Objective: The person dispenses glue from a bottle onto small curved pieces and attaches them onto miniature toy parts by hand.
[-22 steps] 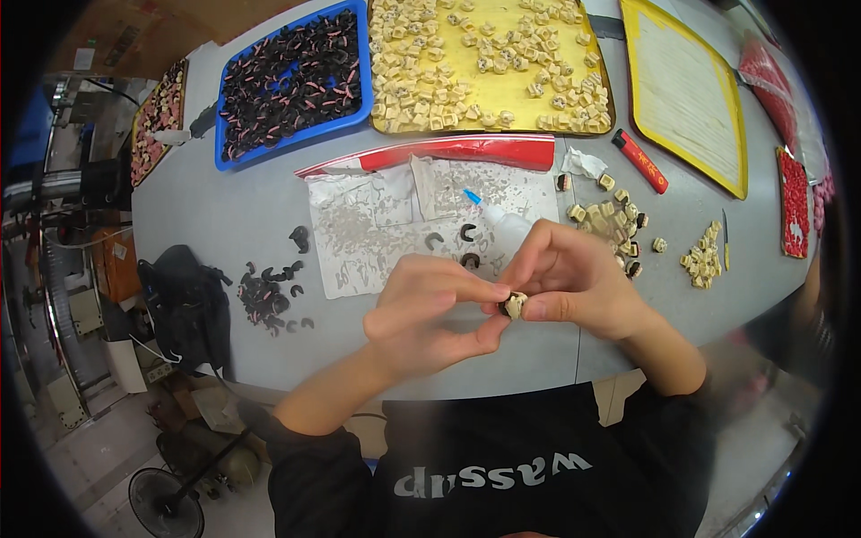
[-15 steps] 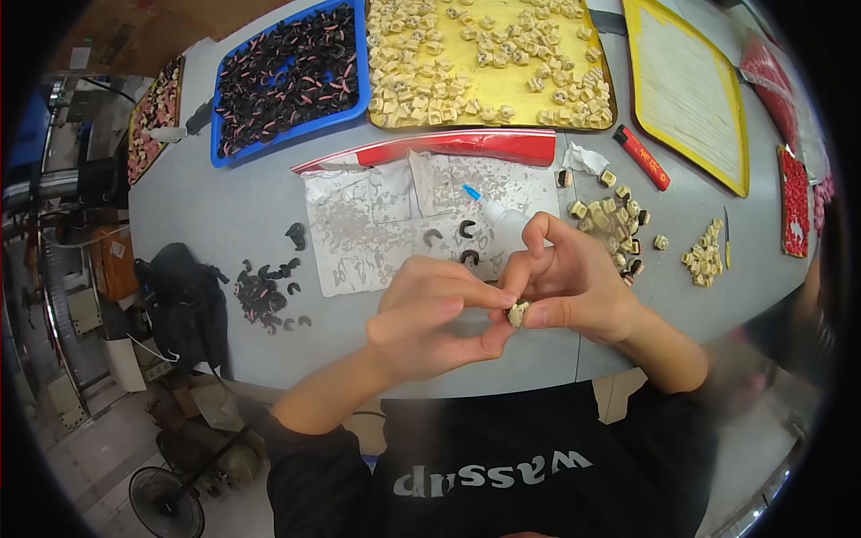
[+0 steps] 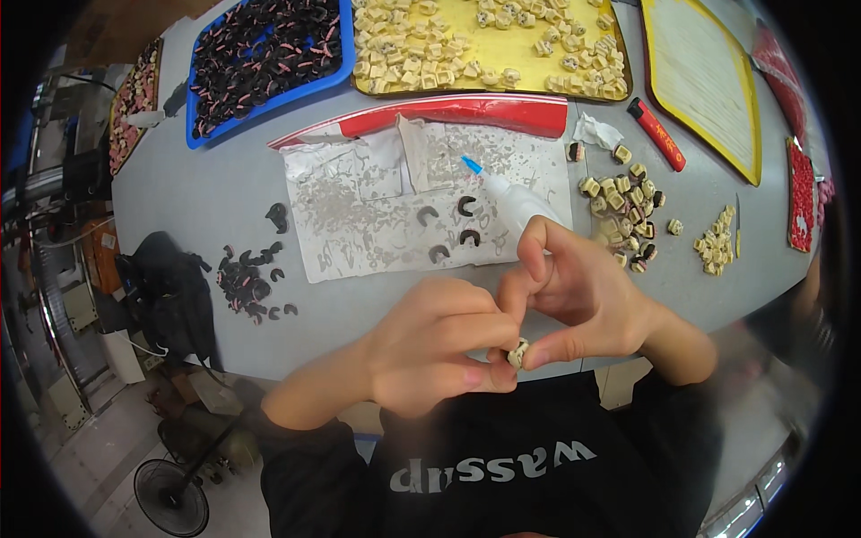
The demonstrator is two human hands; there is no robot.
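Observation:
My left hand (image 3: 439, 350) and my right hand (image 3: 587, 309) meet above the table's near edge. Between their fingertips they pinch a small cream-coloured moulded piece (image 3: 517, 353), partly hidden by the fingers. Just beyond the hands, a white squeeze bottle (image 3: 520, 204) with a blue tip lies on a smeared white sheet (image 3: 345, 229). Two black curved pieces, one farther (image 3: 467, 206) and one nearer (image 3: 469, 238), rest on that sheet left of the bottle, among grey curved marks.
A blue tray (image 3: 350, 63) of black-and-pink curved pieces and a yellow tray (image 3: 502, 67) of cream pieces stand at the back. Loose black pieces (image 3: 244, 282) lie left; cream-and-black pieces (image 3: 623, 211) lie right, near a red lighter-like object (image 3: 656, 134). Another yellow-rimmed tray (image 3: 704, 81) stands far right.
Both hands have drawn a little closer to my body, still pinching the cream piece. The whole table appears higher in the picture, so the view has shifted.

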